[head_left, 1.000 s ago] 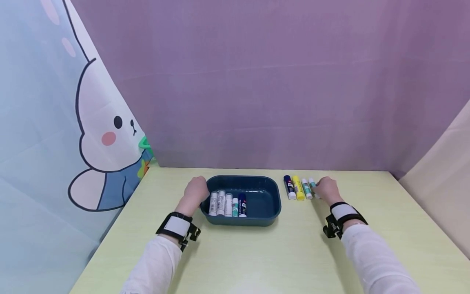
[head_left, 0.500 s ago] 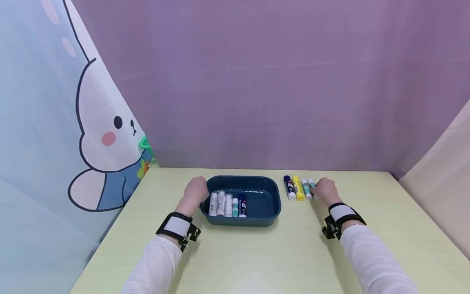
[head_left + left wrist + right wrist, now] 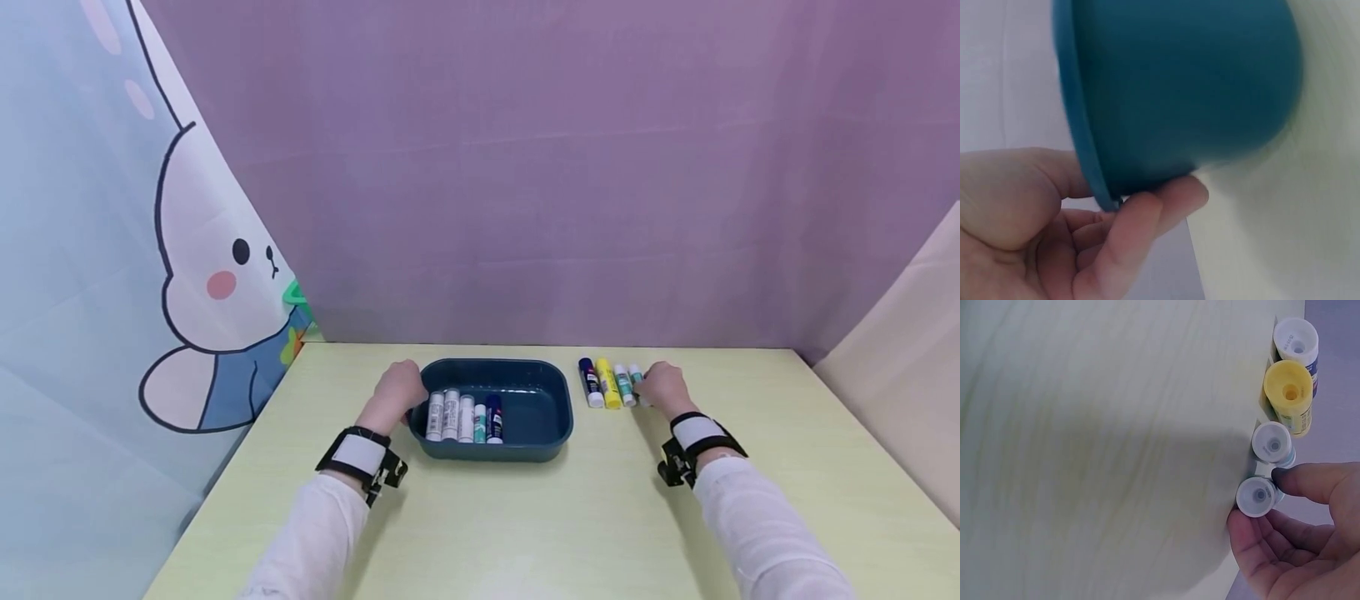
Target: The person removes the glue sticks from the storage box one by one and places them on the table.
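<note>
While the pale table (image 3: 525, 525) bears a tray (image 3: 536, 412), purple cloth (image 3: 540, 175) hangs behind

No words, brands or numbers legible, blurred label print on white tubes (image 3: 451, 414), lettering too small to read on a yellow tube (image 3: 1289, 400), faint marks on the ends of a navy tube (image 3: 1296, 340) and a pinched teal tube (image 3: 1255, 499)

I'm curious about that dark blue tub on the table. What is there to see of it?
The tub is a dark blue, open-topped rectangle with rounded corners and a raised rim, smooth and slightly glossy, apparently plastic. It sits upright on the pale table. Five tubes are lined up side by side toward its left: three white, one teal, one navy. The person's left hand grips its left end by the rim.
</note>
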Motion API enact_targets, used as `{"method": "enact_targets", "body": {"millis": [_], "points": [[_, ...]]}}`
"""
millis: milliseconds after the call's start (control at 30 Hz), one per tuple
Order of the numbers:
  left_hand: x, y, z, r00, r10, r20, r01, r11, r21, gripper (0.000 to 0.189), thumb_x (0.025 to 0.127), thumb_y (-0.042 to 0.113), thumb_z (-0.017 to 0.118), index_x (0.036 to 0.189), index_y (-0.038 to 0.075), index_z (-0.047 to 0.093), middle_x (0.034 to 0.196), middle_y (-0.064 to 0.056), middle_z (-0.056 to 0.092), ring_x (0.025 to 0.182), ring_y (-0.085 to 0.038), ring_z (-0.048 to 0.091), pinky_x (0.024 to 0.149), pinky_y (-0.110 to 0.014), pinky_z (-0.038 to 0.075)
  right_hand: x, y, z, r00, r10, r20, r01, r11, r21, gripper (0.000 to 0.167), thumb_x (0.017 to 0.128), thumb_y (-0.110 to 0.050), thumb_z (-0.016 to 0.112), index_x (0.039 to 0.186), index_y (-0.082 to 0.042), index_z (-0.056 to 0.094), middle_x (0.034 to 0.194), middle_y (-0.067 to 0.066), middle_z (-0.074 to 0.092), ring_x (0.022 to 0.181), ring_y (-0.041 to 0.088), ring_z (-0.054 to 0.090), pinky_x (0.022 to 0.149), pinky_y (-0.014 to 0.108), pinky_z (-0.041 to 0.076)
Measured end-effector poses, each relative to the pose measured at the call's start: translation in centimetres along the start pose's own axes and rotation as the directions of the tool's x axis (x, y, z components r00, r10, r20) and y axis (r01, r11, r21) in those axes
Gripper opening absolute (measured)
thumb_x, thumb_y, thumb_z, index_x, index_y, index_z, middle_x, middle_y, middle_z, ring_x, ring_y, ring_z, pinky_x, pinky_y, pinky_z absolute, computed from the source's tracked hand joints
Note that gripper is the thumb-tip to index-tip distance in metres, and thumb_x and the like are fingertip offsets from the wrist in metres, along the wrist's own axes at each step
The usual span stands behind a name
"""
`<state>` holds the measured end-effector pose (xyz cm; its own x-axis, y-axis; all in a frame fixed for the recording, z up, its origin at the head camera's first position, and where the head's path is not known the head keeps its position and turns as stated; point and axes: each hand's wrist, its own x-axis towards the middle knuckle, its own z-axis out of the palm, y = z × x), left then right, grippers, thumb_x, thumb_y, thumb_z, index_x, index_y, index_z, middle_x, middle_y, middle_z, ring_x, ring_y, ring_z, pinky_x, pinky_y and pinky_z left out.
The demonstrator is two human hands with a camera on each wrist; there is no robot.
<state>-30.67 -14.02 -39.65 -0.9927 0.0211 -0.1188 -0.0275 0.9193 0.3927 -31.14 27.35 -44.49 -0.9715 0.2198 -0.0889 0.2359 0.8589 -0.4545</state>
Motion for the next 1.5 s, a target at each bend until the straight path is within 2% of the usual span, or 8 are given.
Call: {"method": "enact_targets", "body": {"millis": [233,367,800,967,1133,1233,1367,1500], "points": [[0.4,-0.4,-0.8,0.993,-0.037,0.116,0.051,0.991,-0.120,0.021,0.083,0.007,0.060,0.097,-0.009,0.059,0.077,-0.022,0.063,0.041,-0.023,0.061,0.050,-0.038,0.058,-0.4,-0.2,-0.3,1.000,-0.004,0.029,0.004,1.000,0.007,0.027,0.086,-0.008,0.058,0.099,0.015,0.062,0.089,0.024,0.064,0.061,0.020,0.059,0.050,0.026,0.049],[0.8,-0.4,-1.0,0.989,-0.051,0.142,0.070,0.989,-0.130,0.027,0.083,0.011,0.065,0.099,-0.010,0.060,0.067,-0.018,0.061,0.041,-0.023,0.061,0.050,-0.037,0.058,-0.3,-0.2,-0.4,0.999,-0.008,0.049,0.008,1.000,0.009,0.028,0.087,-0.008,0.057,0.103,0.014,0.061,0.092,0.025,0.064,0.062,0.020,0.060,0.051,0.026,0.050],[1.3,-0.2,-0.7,0.992,-0.055,0.118,0.063,0.996,-0.067,0.017,0.081,-0.002,0.058,0.095,-0.010,0.060,0.056,-0.017,0.060,0.037,-0.021,0.057,0.039,-0.031,0.053,-0.4,-0.4,-0.7,0.998,-0.014,0.068,0.014,1.000,0.006,0.039,0.089,-0.012,0.055,0.115,0.017,0.054,0.104,0.029,0.060,0.069,0.021,0.060,0.054,0.026,0.051],[1.4,-0.3,-0.5,0.993,-0.044,0.107,0.050,0.997,-0.053,0.016,0.081,-0.002,0.057,0.095,-0.010,0.060,0.056,-0.016,0.060,0.037,-0.021,0.058,0.038,-0.030,0.052,-0.8,-0.9,-1.4,0.992,-0.014,0.125,0.010,0.999,0.037,0.038,0.093,-0.013,0.050,0.117,0.017,0.051,0.097,0.027,0.059,0.069,0.025,0.062,0.056,0.030,0.056],[1.3,-0.1,-0.4,0.994,-0.048,0.102,0.053,0.998,-0.045,0.018,0.082,-0.002,0.057,0.097,-0.010,0.060,0.058,-0.017,0.061,0.037,-0.020,0.058,0.038,-0.030,0.052,-1.1,-2.0,-2.8,0.973,-0.040,0.229,0.046,0.999,-0.022,0.049,0.095,-0.018,0.045,0.130,0.017,0.039,0.114,0.034,0.052,0.087,0.035,0.061,0.065,0.036,0.058],[1.2,0.0,-0.4,0.994,-0.049,0.097,0.052,0.998,-0.033,0.020,0.082,-0.001,0.057,0.099,-0.010,0.060,0.060,-0.017,0.060,0.037,-0.020,0.058,0.037,-0.029,0.052,-1.5,-3.5,-4.0,0.965,-0.091,0.247,0.106,0.993,-0.051,0.060,0.096,-0.023,0.045,0.138,0.015,0.028,0.134,0.037,0.038,0.110,0.046,0.052,0.083,0.048,0.054],[1.3,-0.1,-0.4,0.995,-0.051,0.091,0.053,0.998,-0.021,0.021,0.083,0.000,0.057,0.102,-0.010,0.060,0.061,-0.017,0.060,0.037,-0.020,0.058,0.037,-0.029,0.051,-2.1,-6.1,-5.6,0.963,-0.199,0.183,0.208,0.977,-0.034,0.064,0.096,-0.029,0.046,0.143,0.010,0.025,0.143,0.035,0.030,0.128,0.052,0.032,0.103,0.061,0.034],[1.3,-0.1,-0.4,0.994,-0.055,0.092,0.057,0.998,-0.023,0.021,0.083,0.000,0.057,0.102,-0.010,0.060,0.060,-0.016,0.060,0.037,-0.020,0.058,0.038,-0.029,0.052,-3.0,-8.5,-7.0,0.949,-0.295,0.110,0.297,0.955,-0.006,0.070,0.097,-0.034,0.047,0.147,0.006,0.018,0.147,0.033,0.023,0.133,0.051,0.025,0.107,0.063,0.028]]}}
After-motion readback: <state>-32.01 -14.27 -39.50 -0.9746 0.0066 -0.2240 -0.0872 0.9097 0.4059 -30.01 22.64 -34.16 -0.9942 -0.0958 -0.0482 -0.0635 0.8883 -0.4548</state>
